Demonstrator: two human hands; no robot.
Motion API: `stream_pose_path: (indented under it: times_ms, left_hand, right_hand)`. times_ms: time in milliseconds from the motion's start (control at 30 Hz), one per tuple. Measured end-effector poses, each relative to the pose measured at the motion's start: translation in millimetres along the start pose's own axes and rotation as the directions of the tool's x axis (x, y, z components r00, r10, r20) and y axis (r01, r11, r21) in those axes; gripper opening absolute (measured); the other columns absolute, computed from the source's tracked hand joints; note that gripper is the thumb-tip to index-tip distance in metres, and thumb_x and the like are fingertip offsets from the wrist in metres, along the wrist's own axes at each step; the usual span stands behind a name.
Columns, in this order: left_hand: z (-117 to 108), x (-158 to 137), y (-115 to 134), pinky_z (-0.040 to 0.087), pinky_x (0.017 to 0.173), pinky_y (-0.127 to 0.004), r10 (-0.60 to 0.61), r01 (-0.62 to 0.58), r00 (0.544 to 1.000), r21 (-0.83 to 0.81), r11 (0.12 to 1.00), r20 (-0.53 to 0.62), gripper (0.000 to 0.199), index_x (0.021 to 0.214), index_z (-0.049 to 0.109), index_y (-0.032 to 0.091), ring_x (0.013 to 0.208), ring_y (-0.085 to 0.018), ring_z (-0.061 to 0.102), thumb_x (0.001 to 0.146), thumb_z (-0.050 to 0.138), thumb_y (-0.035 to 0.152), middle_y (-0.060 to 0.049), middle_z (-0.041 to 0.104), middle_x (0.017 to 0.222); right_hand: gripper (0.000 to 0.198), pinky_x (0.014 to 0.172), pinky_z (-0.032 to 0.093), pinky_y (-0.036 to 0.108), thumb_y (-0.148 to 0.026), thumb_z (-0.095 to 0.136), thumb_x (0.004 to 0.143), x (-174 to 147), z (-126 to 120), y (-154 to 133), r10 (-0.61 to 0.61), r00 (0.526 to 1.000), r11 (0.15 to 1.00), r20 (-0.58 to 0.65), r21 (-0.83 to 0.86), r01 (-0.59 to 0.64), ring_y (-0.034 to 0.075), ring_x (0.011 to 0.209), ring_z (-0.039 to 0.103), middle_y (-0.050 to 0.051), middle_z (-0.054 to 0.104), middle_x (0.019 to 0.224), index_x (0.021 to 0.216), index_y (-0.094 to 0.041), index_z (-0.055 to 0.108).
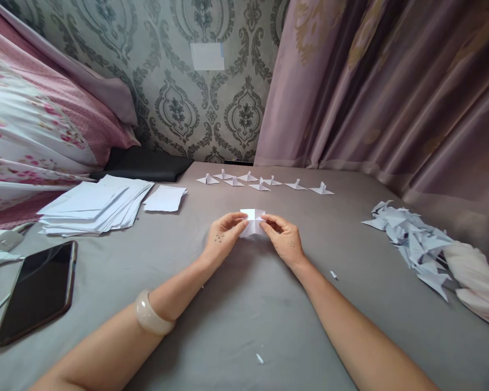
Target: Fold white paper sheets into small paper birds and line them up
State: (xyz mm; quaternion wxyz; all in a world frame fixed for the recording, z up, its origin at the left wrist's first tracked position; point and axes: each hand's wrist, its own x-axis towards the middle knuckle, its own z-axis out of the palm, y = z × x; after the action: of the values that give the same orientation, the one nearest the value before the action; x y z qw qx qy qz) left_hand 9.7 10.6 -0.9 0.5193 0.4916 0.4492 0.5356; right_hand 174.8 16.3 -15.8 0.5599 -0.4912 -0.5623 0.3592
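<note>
A small white sheet of paper [253, 216] with crossing fold lines is held up between my two hands, above the grey cloth. My left hand [225, 234] pinches its left edge between thumb and fingers. On the opposite edge, my right hand [284, 238] has the same kind of pinch. Beyond them, several folded white paper pieces [259, 184] stand in loose rows, each with a small upright point. A small stack of paper squares [165, 199] lies to the left of my hands.
Larger paper sheets [92, 209] are stacked at the left, near a black phone [41, 290] and a white power strip [0, 241]. At the right, a heap of folded papers [415, 239] lies beside a pale cloth [475, 277]. Paper scraps [259, 358] dot the grey surface.
</note>
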Motion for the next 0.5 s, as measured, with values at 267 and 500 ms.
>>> stream_pose_path:
  times_ms: [267,500]
  left_hand:
    - [-3.9,1.1,-0.2,0.046,0.075,-0.026,0.017,-0.017,1.000,0.074,0.997,0.000,0.030,0.094,0.074,0.017,0.081,-0.017,0.063,0.071,0.074,0.036,-0.006,0.073,0.091]
    - [-3.7,1.0,0.6,0.043,0.072,-0.025,0.086,-0.087,0.996,0.135,0.987,0.014,0.019,0.086,0.076,0.019,0.074,-0.014,0.058,0.072,0.073,0.032,-0.003,0.071,0.080]
  right_hand:
    - [0.029,0.082,0.050,0.033,-0.034,0.073,0.068,0.2,-0.2,2.6,0.067,0.996,0.992,0.058,0.108,-0.073,0.017,0.081,0.064,0.003,0.072,0.087,0.093,-0.021,0.073]
    - [0.016,0.075,0.050,0.028,-0.032,0.076,0.066,3.2,-1.5,2.5,-0.012,1.000,0.986,0.027,0.167,0.007,0.014,0.077,0.060,0.001,0.062,0.085,0.079,-0.023,0.074]
